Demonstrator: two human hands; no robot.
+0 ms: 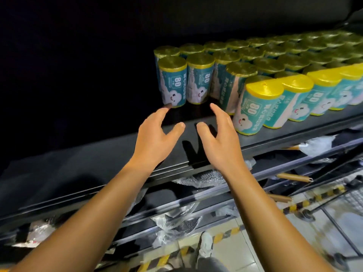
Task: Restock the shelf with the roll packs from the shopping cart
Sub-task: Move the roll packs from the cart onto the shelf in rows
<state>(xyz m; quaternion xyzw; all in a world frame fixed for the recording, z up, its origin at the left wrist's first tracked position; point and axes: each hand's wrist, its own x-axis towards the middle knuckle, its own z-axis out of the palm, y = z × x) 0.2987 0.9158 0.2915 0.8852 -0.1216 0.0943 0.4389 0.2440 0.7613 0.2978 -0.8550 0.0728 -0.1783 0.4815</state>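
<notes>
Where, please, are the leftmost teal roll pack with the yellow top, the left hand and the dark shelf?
leftmost teal roll pack with the yellow top [173, 83], head view, printed side.
left hand [155, 137], head view, back of hand.
dark shelf [110, 154], head view, bare front surface.

We see the roll packs [255, 61] standing upright in rows on the shelf [98, 158], filling its right part; its left part lies bare. Our left hand [155, 138] and right hand [218, 138] hover side by side before them, over the shelf's front edge. Lower shelves [196, 201] sit beneath.
</notes>
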